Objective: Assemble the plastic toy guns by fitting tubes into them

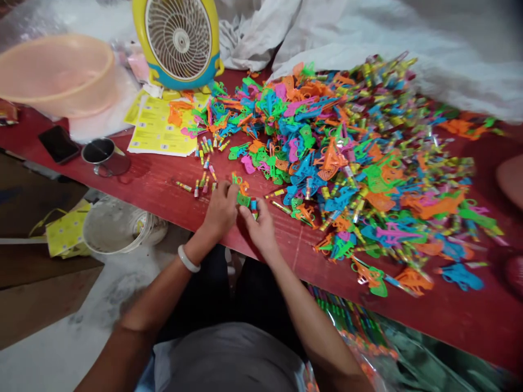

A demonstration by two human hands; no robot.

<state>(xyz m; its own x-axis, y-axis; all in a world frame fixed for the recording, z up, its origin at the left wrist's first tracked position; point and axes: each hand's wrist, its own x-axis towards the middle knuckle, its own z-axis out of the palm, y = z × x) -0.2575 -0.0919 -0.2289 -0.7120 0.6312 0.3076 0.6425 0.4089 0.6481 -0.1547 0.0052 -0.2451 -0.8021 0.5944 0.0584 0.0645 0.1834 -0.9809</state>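
Note:
My left hand [223, 209], a white bracelet on its wrist, is closed at the table's front edge. Its fingers are curled against a small green and orange plastic toy piece [244, 199]. Just to the right, my right hand [260, 226] pinches a small tube with a blue end [254, 205] between thumb and fingers. The two hands are close together, and part of what they hold is hidden. Small labelled tubes [203, 182] lie scattered beyond my left hand. A big heap of bright plastic toy guns [304, 136] spreads to the right.
On the red table [155, 182] stand a yellow-blue fan [196, 81], yellow printed sheets [161, 128], a metal mug [105, 158], a phone [58, 144] and a pink basin [57, 76]. More tubes [379, 95] are piled behind. Below is a white bucket [114, 231].

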